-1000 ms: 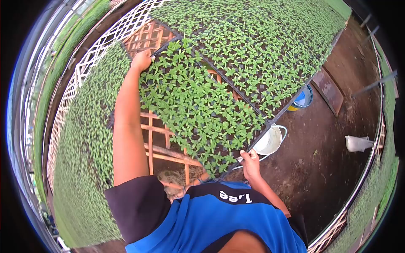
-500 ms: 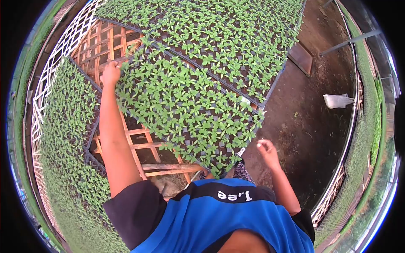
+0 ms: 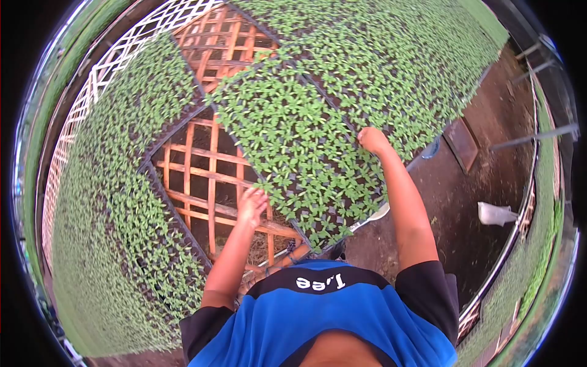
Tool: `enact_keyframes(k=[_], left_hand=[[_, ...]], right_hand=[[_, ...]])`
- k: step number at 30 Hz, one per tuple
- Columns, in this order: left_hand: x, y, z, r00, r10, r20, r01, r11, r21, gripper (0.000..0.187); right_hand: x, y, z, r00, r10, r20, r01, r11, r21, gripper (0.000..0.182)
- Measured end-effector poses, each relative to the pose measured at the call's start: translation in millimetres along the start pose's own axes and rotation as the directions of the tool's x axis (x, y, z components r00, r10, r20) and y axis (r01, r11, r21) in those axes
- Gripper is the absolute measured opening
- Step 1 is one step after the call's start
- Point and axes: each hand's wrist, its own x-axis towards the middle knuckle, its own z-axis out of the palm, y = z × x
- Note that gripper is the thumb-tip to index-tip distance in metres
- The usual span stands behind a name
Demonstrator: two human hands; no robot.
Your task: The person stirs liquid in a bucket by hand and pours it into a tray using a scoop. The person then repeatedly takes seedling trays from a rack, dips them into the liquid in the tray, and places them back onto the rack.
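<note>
A black seedling tray (image 3: 292, 178), full of small green seedlings (image 3: 275, 131), lies in front of me on a wooden lattice. My left hand (image 3: 251, 208) is open beside the tray's near left edge, over the lattice, with fingers stretched out. On the tray's right side, where it borders the neighbouring seedlings, my right hand (image 3: 373, 140) is closed. Leaves and the hand itself hide what its fingers grip, if anything.
The slatted lattice bench (image 3: 212, 177) shows between trays. More seedling trays stand at left (image 3: 116, 202) and far right (image 3: 403, 67). Beyond the bench, a soil path (image 3: 483, 153) holds a brown board (image 3: 460, 144) and a white plastic bag (image 3: 495, 213).
My left hand has left the tray's far left corner and come back to its near left edge. My right hand has moved from above the path to the tray's right side.
</note>
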Motion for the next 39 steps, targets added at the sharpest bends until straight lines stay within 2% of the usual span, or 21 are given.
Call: enact_keyframes(k=[1, 4, 6, 7, 9, 10, 11, 14, 15, 16, 19, 20, 21, 23, 25, 27, 32, 35, 36, 38, 39], left_hand=[[4.2, -9.6, -5.0, 0.995, -0.027, 0.097, 0.029, 0.999, -0.020, 0.039], [0.3, -18.9, 4.4, 0.988, 0.003, 0.152, -0.004, 1.000, 0.004, 0.022], [7.9, -22.6, 8.2, 0.996, 0.000, 0.085, -0.001, 1.000, 0.008, 0.019], [10.0, -24.8, 11.5, 0.999, -0.001, 0.051, 0.001, 1.000, 0.009, 0.018], [-9.0, -12.2, 36.2, 0.998, 0.056, -0.035, -0.058, 0.996, -0.061, 0.012], [-16.5, -9.8, 46.5, 0.994, 0.098, -0.056, -0.104, 0.988, -0.113, 0.011], [-9.0, -17.2, 53.1, 0.987, 0.153, -0.056, -0.161, 0.960, -0.227, 0.011], [0.1, -29.1, 67.7, 0.947, 0.294, -0.128, -0.306, 0.947, -0.092, 0.016], [-9.8, -23.2, 74.6, 0.947, 0.287, -0.148, -0.298, 0.952, -0.065, 0.021], [-9.0, -24.5, 78.2, 0.944, 0.300, -0.135, -0.319, 0.936, -0.150, 0.020], [0.4, -34.2, 85.1, 0.813, 0.545, -0.204, -0.564, 0.824, -0.047, 0.021], [0.2, -33.9, 87.5, 0.767, 0.600, -0.228, -0.612, 0.790, 0.022, 0.021], [0.2, -33.9, 91.3, 0.717, 0.652, -0.246, -0.653, 0.752, 0.091, 0.021], [-8.2, -27.8, 97.2, 0.679, 0.681, -0.274, -0.684, 0.722, 0.101, 0.021], [-13.4, -23.4, 98.3, 0.604, 0.753, -0.261, -0.720, 0.656, 0.229, 0.021], [-14.1, -19.8, 100.4, 0.579, 0.773, -0.258, -0.735, 0.632, 0.243, 0.021], [-31.5, 0.9, 110.4, 0.615, 0.757, -0.223, -0.747, 0.649, 0.144, 0.019], [-30.4, 28.4, 119.1, 0.582, 0.792, -0.188, -0.786, 0.606, 0.120, 0.019], [-30.5, 43.4, 123.3, 0.607, 0.772, -0.189, -0.780, 0.624, 0.046, 0.019], [-15.7, 76.7, 127.8, 0.540, 0.820, -0.190, -0.821, 0.563, 0.099, 0.020], [-10.2, 94.1, 130.0, 0.570, 0.803, -0.172, -0.812, 0.582, 0.028, 0.021]], right_hand=[[24.6, 14.4, 11.8, 0.997, -0.028, 0.077, 0.024, 0.998, 0.053, 0.015], [61.5, 35.7, 30.6, 0.965, -0.099, 0.241, 0.111, 0.993, -0.034, 0.011], [33.9, 2.5, 12.4, 0.957, 0.064, 0.281, -0.092, 0.992, 0.085, 0.011], [30.1, -1.2, 14.2, 0.960, 0.078, 0.268, -0.113, 0.986, 0.119, 0.011], [33.0, 0.2, 12.0, 0.968, 0.094, 0.231, -0.140, 0.971, 0.191, 0.012], [30.6, -0.6, 12.6, 0.978, 0.103, 0.179, -0.160, 0.928, 0.337, 0.008], [27.1, -8.2, 9.4, 0.986, 0.089, 0.138, -0.131, 0.935, 0.330, 0.015], [3.3, -28.7, 4.4, 0.997, -0.033, -0.065, 0.048, 0.972, 0.231, 0.028], [-2.0, -36.6, 0.2, 0.993, -0.070, -0.097, 0.076, 0.995, 0.062, 0.029], [-20.3, -56.1, -5.8, 0.982, -0.092, -0.163, 0.095, 0.995, 0.013, 0.025], [-16.7, -49.5, -0.1, 0.961, -0.258, -0.102, 0.277, 0.908, 0.315, 0.025], [-20.7, -53.4, 9.5, 0.890, -0.329, -0.316, 0.436, 0.817, 0.379, 0.027], [-21.0, -54.1, 8.9, 0.893, -0.321, -0.314, 0.434, 0.799, 0.417, 0.027], [-27.7, -64.0, 1.9, 0.893, -0.311, -0.324, 0.436, 0.775, 0.458, 0.027], [-36.9, -71.5, -6.8, 0.831, -0.369, -0.416, 0.532, 0.744, 0.404, 0.026], [-51.3, -82.1, -18.0, 0.764, -0.413, -0.496, 0.610, 0.714, 0.345, 0.024], [-76.4, -102.9, -53.3, 0.740, -0.390, -0.549, 0.613, 0.726, 0.312, 0.023], [-65.5, -112.4, -70.3, 0.688, -0.398, -0.607, 0.651, 0.708, 0.274, 0.023], [-53.9, -115.4, -76.6, 0.662, -0.428, -0.615, 0.674, 0.699, 0.239, 0.024], [-30.6, -132.3, -88.6, 0.664, -0.408, -0.627, 0.677, 0.684, 0.272, 0.024], [-9.0, -139.9, -91.0, 0.644, -0.415, -0.642, 0.695, 0.669, 0.265, 0.024]])
